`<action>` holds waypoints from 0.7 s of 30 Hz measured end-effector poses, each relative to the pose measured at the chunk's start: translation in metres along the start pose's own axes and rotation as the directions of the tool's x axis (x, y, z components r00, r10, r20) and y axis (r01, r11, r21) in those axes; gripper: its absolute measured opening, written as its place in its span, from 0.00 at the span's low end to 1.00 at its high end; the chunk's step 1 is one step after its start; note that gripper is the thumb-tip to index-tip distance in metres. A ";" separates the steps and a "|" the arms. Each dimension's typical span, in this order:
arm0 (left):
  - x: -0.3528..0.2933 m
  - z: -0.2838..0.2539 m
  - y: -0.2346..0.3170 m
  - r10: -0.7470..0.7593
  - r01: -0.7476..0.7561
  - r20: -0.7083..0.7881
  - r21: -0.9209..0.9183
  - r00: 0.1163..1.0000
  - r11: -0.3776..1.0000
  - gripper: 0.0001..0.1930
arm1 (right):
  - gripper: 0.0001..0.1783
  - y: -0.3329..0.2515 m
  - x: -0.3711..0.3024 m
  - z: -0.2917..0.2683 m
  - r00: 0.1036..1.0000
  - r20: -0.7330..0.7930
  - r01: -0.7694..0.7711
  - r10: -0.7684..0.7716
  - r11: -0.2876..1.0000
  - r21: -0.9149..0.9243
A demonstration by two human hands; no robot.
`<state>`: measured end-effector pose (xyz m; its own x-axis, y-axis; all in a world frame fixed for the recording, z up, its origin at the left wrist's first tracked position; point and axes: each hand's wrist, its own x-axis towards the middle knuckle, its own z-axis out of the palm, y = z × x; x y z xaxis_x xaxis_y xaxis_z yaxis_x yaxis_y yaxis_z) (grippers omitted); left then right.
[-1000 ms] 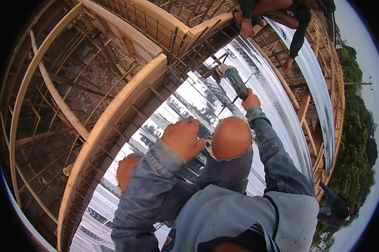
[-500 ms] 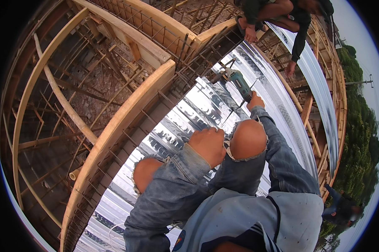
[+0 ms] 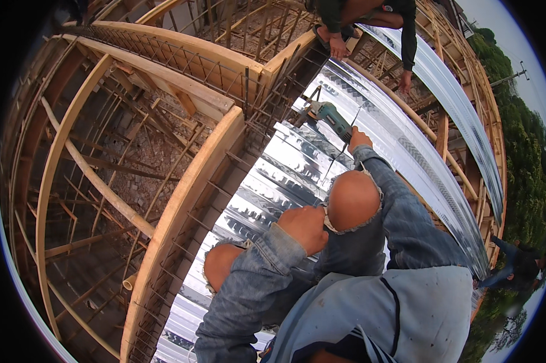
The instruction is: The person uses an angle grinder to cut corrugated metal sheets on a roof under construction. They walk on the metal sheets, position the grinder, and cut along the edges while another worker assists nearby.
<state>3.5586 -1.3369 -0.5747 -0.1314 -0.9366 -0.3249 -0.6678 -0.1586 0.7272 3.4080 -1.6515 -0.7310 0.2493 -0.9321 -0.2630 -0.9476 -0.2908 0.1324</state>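
Observation:
My right hand (image 3: 361, 139) is closed round the rear of a green angle grinder (image 3: 334, 121), arm stretched forward. The grinder's head lies at the far end of the shiny corrugated metal decking (image 3: 279, 175), beside the rebar. Its disc is hard to make out. A thin dark line, perhaps its cord, runs past the tool. Closer to me, my left hand (image 3: 306, 228) is curled into a fist beside my bent knee (image 3: 354, 201). Whatever the left fingers may grip is hidden. I am squatting on the metal sheets.
Left of the decking runs a wooden formwork board (image 3: 182, 224) with rebar (image 3: 221, 189) sticking out. Beyond it a deep opening holds bamboo poles (image 3: 110, 190). A co-worker (image 3: 360, 24) crouches at the far right near another metal sheet (image 3: 451, 78). Another person (image 3: 518, 266) is lower right.
The whole view has turned a little, so the formwork sits further right at the lower left. Both hands keep nearly the same pose, the right still on the grinder.

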 end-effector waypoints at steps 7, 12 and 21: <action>-0.005 -0.002 0.004 -0.023 0.023 0.008 -0.009 1.000 1.000 0.17 | 0.25 0.001 0.000 0.003 1.000 -0.002 -0.009 0.009 1.000 0.029; -0.007 -0.001 0.005 -0.026 0.026 0.003 0.006 1.000 1.000 0.18 | 0.24 0.003 0.000 0.004 1.000 -0.010 0.000 0.000 0.999 0.036; -0.009 0.000 0.010 -0.022 0.022 0.012 0.017 1.000 1.000 0.18 | 0.25 0.005 0.002 0.009 1.000 -0.011 0.002 -0.001 0.999 0.054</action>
<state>3.5534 -1.3299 -0.5640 -0.1255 -0.9289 -0.3484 -0.6828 -0.1739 0.7096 3.4018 -1.6527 -0.7397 0.2527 -0.9341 -0.2523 -0.9566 -0.2804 0.0798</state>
